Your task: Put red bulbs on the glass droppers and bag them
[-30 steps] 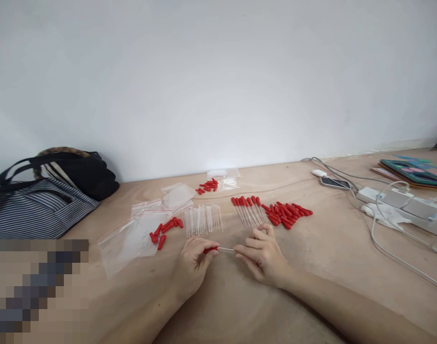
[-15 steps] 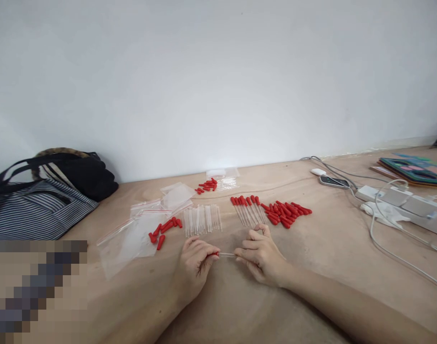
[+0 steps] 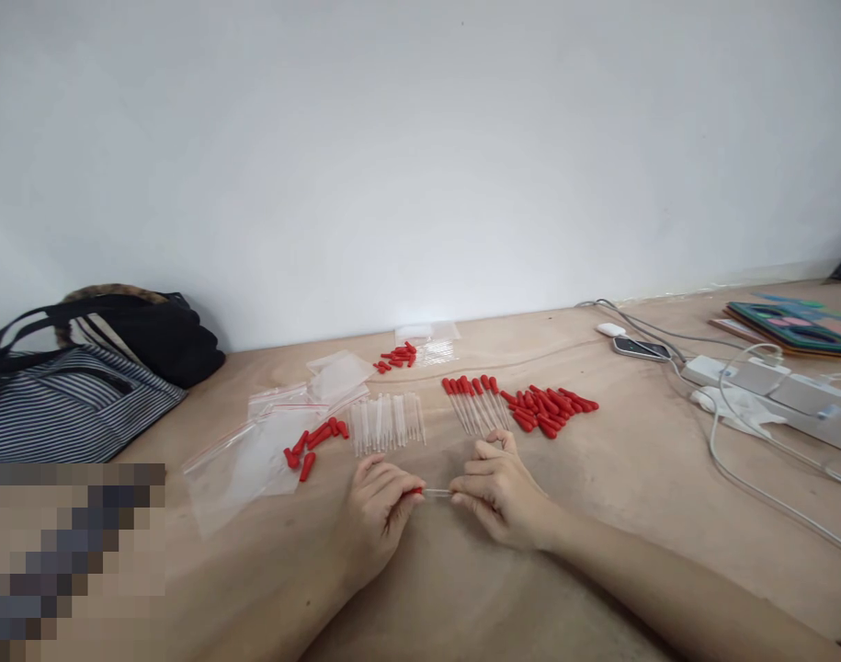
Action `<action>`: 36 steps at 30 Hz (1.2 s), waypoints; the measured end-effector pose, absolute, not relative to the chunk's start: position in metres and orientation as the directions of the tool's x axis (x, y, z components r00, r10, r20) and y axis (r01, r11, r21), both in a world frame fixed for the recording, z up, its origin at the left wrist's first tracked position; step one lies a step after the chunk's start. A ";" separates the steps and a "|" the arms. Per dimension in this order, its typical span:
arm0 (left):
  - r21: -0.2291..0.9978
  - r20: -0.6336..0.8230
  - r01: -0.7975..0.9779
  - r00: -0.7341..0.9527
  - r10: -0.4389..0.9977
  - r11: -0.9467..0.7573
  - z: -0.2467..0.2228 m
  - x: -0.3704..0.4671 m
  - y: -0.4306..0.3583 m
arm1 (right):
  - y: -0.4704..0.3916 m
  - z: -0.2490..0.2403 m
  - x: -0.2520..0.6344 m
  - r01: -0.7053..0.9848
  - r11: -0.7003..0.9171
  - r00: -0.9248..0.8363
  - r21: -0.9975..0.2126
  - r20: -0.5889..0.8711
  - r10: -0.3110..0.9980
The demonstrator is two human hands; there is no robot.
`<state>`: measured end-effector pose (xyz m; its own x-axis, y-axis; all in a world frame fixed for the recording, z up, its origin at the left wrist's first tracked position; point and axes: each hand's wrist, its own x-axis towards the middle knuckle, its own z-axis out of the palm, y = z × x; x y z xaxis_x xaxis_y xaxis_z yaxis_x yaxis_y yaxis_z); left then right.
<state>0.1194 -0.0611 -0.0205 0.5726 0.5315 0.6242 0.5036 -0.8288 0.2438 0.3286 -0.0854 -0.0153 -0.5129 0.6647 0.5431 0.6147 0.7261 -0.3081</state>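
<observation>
Between thumb and fingers, my left hand pinches a red rubber dropper bulb, mostly hidden by the fingertips. A clear glass pipette tube runs sideways from the bulb to my right hand, whose thumb and fingers are closed on its other end. How far the tube sits in the bulb is hidden. Just beyond the hands lies a row of bare clear tubes. To its right is a row of droppers with red bulbs, and beside these a heap of loose red bulbs.
Left of the tubes, several red bulbs lie by clear zip bags. More small red bulbs are near the wall. A striped bag stands at left. A phone, white power strip and cables are at right.
Both hands stay almost in place, still gripping the dropper bulb and tube. The gap between the hands looks slightly narrower. The objects on the table lie as before.
</observation>
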 end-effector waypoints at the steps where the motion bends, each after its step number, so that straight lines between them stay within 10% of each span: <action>1: 0.247 0.619 0.500 0.578 0.532 -0.830 -0.021 0.120 -0.061 | -0.085 -0.015 0.328 0.611 0.725 -0.512 -0.317 0.541 0.668; 36: 0.440 0.534 0.505 0.517 0.669 -0.742 -0.024 0.123 -0.063 | -0.087 -0.017 0.328 0.647 0.602 -0.460 -0.468 0.390 0.798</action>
